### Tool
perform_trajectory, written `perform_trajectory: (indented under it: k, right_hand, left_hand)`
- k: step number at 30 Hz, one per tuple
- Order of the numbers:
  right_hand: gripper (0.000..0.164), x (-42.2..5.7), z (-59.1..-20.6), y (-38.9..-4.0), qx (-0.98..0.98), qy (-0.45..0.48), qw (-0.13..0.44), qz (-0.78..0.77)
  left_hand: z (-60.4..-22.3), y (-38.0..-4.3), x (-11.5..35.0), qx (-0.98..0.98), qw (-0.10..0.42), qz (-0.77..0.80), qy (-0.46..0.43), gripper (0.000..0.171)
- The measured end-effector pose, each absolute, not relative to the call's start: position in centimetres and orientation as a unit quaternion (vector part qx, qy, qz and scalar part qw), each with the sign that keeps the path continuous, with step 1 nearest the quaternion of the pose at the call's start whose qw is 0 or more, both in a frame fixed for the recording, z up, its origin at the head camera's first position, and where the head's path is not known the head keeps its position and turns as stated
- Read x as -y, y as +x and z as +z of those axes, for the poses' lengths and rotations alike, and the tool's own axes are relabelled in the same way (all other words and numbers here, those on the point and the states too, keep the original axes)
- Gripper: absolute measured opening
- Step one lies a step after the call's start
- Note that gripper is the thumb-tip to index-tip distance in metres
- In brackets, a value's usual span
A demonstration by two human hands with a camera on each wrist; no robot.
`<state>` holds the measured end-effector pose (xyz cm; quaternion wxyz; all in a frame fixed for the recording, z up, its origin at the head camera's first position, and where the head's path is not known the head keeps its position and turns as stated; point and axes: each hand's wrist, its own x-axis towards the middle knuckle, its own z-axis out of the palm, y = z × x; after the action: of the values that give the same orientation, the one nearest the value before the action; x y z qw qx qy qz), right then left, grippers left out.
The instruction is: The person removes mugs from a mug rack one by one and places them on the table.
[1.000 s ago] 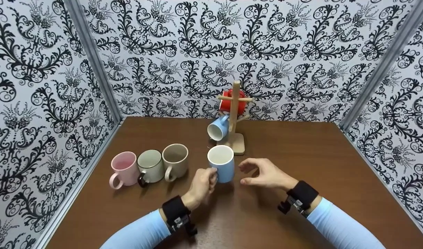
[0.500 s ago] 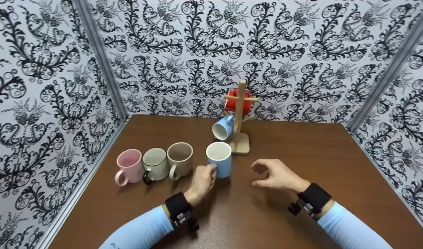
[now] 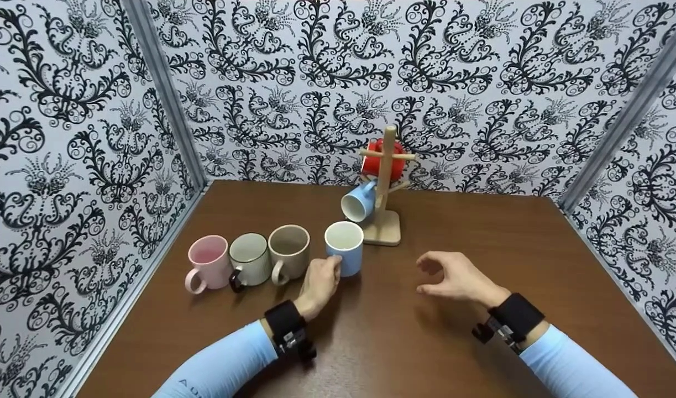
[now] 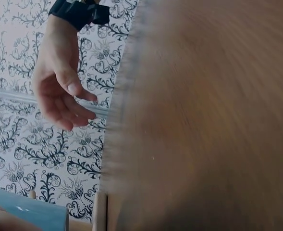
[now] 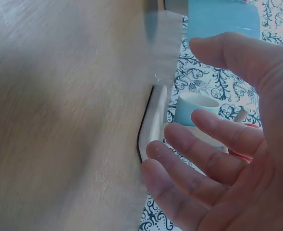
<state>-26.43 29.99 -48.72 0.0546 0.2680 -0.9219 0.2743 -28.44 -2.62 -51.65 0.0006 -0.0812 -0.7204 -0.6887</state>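
A light blue mug (image 3: 346,260) is held upright by my left hand (image 3: 319,284), whose fingers grip its handle. Wood shows between that mug (image 5: 223,18) and the tabletop in the right wrist view, so it hangs just above the table. To its right, apart from it, my right hand (image 3: 462,279) hovers with loosely bent fingers and holds nothing. Behind the held mug stands a wooden mug tree (image 3: 386,188). On its pegs hang a smaller light blue mug (image 3: 358,203), tilted mouth toward me, and a red mug (image 3: 373,165), partly hidden by the post.
Left of my left hand, a pink mug (image 3: 209,262), a grey-white mug with a dark handle (image 3: 251,260) and a beige-brown mug (image 3: 289,254) stand in a row on the wooden table (image 3: 470,221). Patterned walls (image 3: 293,83) enclose the table at the back and sides.
My left hand has carried the blue mug a little to the left, toward the row of mugs. My right hand has drawn away to the right. The head view has shifted slightly.
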Motion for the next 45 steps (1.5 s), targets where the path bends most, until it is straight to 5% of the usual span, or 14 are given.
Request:
perform_trajectory:
  k: [45]
  right_hand:
    - [0.044, -29.3, -49.5, -25.8, 0.915, 0.257, 0.029, 0.31]
  left_hand:
    - [-53.6, -29.5, 3.5, 0.724, -0.044, -0.686, 0.056, 0.048]
